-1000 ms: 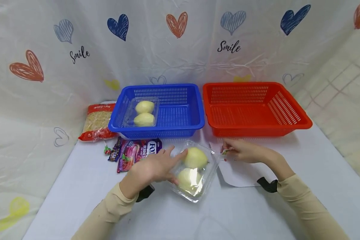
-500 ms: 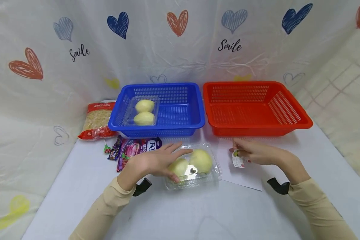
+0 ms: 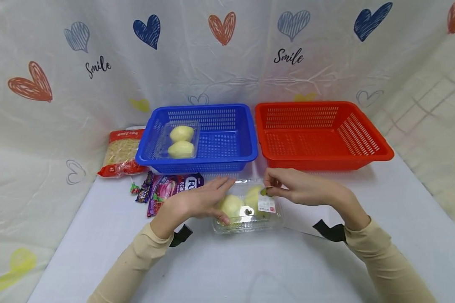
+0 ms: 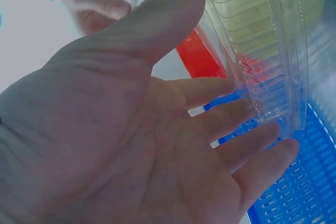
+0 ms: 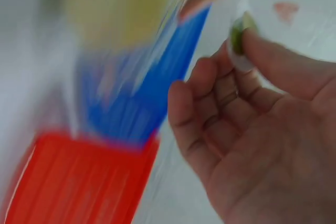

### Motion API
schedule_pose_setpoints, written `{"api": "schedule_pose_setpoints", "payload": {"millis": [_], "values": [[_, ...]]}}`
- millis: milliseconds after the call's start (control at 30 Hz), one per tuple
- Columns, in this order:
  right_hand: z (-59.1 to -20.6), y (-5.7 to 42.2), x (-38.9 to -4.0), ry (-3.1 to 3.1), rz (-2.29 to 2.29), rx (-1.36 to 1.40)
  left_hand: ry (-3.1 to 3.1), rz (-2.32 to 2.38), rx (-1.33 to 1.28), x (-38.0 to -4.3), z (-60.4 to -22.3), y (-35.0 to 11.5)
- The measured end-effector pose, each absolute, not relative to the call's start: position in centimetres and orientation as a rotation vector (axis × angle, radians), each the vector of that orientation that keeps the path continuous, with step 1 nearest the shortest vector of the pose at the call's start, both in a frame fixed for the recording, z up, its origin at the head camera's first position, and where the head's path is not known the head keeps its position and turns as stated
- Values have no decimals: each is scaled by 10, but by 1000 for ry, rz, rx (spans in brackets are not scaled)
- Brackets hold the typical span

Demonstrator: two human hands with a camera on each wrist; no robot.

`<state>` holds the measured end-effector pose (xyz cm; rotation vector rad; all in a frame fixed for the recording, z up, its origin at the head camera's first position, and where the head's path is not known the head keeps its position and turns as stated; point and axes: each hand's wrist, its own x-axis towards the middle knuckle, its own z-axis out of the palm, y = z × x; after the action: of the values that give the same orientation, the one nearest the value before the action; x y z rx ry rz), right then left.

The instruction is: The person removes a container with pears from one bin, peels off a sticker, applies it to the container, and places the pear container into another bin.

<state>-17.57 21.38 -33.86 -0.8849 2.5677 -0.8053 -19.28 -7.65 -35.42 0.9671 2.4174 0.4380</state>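
A clear plastic clamshell box (image 3: 246,227) with two pale yellow pears (image 3: 232,205) lies in front of the blue basket. My left hand (image 3: 202,198) rests against the box's left end, thumb at the near side and fingers straight along the far side; in the left wrist view the fingertips touch the clear plastic. Between thumb and forefinger my right hand (image 3: 307,187) pinches a white sticker label (image 3: 266,203) with a green patch and red print. The label hangs over the right pear, close over the lid. A white sheet (image 3: 299,221) lies partly under the right hand.
Behind stand a blue basket (image 3: 197,167) with another box of pears (image 3: 182,142) in it, and a red basket (image 3: 326,163). On the left lie a red noodle-like bag (image 3: 122,152), a purple candy bag (image 3: 167,192), dark wrapped bars (image 3: 145,188) and a small green-red candy (image 3: 135,188).
The box has turned from slanting to lying lengthwise across me. My right hand has lifted the sticker label off the white sheet and moved left over the box.
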Motion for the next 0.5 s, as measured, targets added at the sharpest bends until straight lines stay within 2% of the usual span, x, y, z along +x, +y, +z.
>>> {"api": "schedule_pose_setpoints", "payload": {"millis": [167,500], "values": [[-346,177,-186,2571,-730,-999,2403,412,951,-194,-357,-76],[-362,157,-196,2756,-547,-1070,2398,324,928,-193,-356,-78]]}}
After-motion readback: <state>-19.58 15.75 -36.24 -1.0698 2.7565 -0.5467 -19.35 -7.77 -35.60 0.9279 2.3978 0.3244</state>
